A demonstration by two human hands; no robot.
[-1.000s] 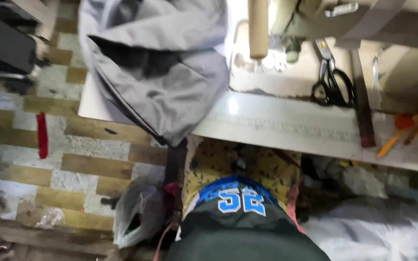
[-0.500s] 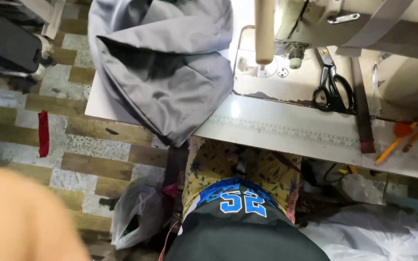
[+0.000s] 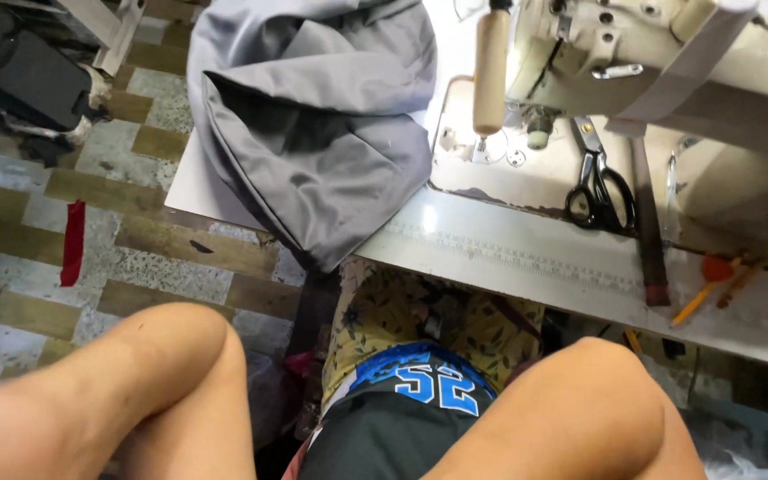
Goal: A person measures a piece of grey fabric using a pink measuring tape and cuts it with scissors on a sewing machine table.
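Observation:
Neither of my hands shows in the head view. Two bare bent limbs fill the bottom: my left arm [image 3: 126,391] at lower left and my right arm [image 3: 571,418] at lower right, both cut off by the frame edge. Between them lie my dark shorts [image 3: 393,427] with a blue and white patch. On the white sewing table [image 3: 526,258] a grey fabric bundle [image 3: 313,133] drapes over the left end. A cream sewing machine [image 3: 633,62] stands at the back, with black-handled scissors [image 3: 599,187] lying beside it.
An orange pencil [image 3: 700,302] and a dark wooden ruler [image 3: 649,222] lie on the table's right part. Yellow patterned cloth [image 3: 402,311] sits under the table. The tiled floor at left holds a red strip [image 3: 73,242] and a black bag [image 3: 28,71].
Both bare arms have risen into the bottom of the view; only a blur at lower left showed half a second ago. The view has shifted slightly, and the table things stay put.

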